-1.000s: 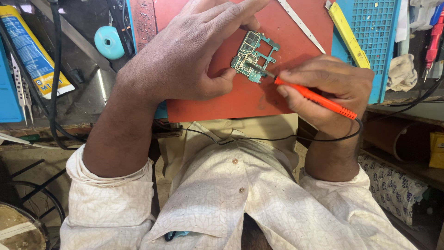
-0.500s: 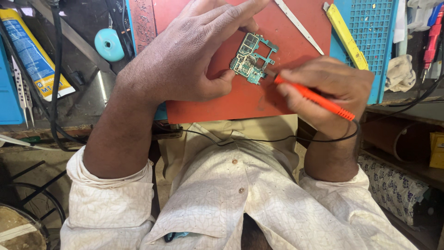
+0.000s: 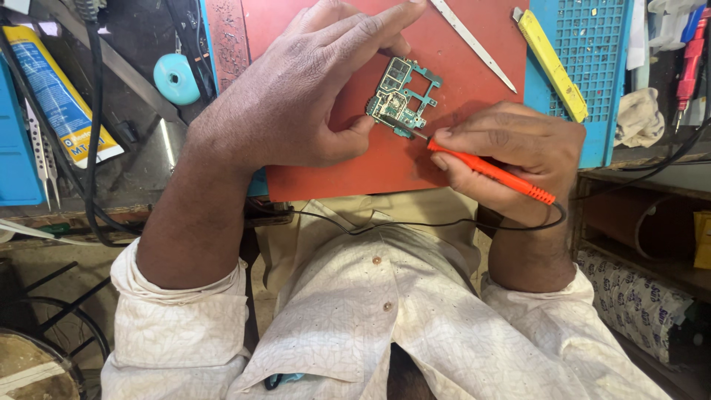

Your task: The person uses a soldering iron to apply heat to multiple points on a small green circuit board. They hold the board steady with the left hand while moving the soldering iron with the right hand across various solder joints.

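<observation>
On the far left of the desk [image 3: 148,167] lie a yellow-and-blue tube [image 3: 59,92] and a round blue spool [image 3: 176,78], well apart from the work. The left hand [image 3: 296,96] lies spread on the red mat [image 3: 355,167], its thumb and fingers [image 3: 385,18] pinning the small green circuit board [image 3: 401,96] near the mat's middle. To the right, the right hand [image 3: 511,159] grips an orange probe [image 3: 489,170], its metal tip touching the board's near edge; the tip could skid and bridge neighbouring contacts, or the black wire [image 3: 415,224] could tug it off.
</observation>
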{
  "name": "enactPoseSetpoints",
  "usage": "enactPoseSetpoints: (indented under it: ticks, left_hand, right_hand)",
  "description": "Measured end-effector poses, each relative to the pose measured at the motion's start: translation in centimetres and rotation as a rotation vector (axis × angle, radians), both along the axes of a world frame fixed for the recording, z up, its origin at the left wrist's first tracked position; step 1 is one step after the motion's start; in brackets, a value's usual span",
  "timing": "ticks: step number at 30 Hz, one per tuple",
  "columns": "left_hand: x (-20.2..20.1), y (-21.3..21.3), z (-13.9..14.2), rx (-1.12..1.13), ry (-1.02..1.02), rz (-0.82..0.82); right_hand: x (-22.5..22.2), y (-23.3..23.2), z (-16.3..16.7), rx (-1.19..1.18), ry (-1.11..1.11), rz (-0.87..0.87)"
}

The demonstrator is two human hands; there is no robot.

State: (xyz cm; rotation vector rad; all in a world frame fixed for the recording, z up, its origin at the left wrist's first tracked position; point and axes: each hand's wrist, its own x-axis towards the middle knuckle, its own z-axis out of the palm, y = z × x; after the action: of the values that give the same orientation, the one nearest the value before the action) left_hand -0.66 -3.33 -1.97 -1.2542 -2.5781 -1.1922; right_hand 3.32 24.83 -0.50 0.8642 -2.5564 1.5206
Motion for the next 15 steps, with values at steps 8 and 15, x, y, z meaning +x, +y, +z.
enactPoseSetpoints:
  ticks: [8, 15]
  left_hand:
    - [0.02, 0.0, 0.17, 0.008, 0.012, -0.001]
    - [-0.04, 0.09, 0.48, 0.029, 0.042, -0.013]
  right_hand:
    - [0.18, 0.28, -0.54, 0.008, -0.004, 0.008]
    - [0.22, 0.33, -0.62, -0.007, 0.002, 0.008]
